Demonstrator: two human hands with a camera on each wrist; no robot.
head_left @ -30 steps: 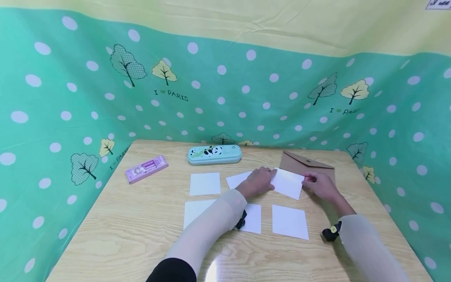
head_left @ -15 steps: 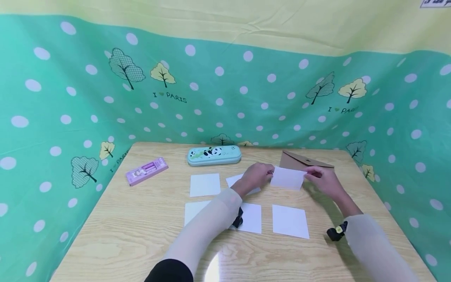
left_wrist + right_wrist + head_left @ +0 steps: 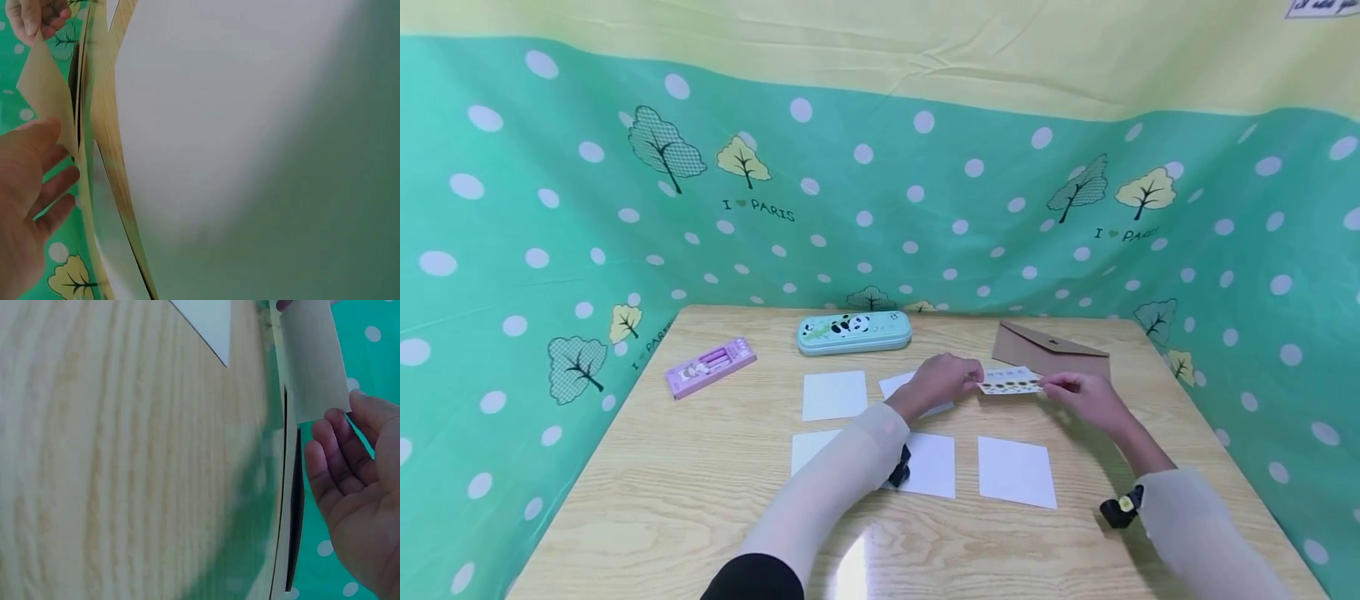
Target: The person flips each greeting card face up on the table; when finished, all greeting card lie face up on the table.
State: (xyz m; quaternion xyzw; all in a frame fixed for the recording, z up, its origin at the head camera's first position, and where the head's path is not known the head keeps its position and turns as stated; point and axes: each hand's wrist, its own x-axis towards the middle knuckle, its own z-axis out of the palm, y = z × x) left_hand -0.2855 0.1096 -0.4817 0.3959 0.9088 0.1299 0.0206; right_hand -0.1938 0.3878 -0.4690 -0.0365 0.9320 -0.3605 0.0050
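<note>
A small card (image 3: 1009, 382) is held above the table, tilted so that a printed face with a row of sunflower-like shapes shows in the head view. My left hand (image 3: 946, 379) pinches its left edge and my right hand (image 3: 1084, 398) pinches its right edge. In the left wrist view the card's plain side (image 3: 47, 84) is seen between both hands; the right wrist view has the same card (image 3: 315, 359) by the right thumb and forefinger. Under the left hand lies a white card (image 3: 897, 383), partly hidden. Just behind the held card is a brown envelope (image 3: 1052, 354).
Several white cards lie flat, among them a back-left card (image 3: 835, 395), a front-middle card (image 3: 934, 465) and a front-right card (image 3: 1017, 472). A light-blue panda pencil case (image 3: 853, 333) and a purple box (image 3: 711, 367) stand farther back. The left sleeve (image 3: 842, 492) covers part of the front cards.
The card was lifted off the table by both hands and tipped. Its blank side faced up before; now its printed side shows. The other items have stayed put.
</note>
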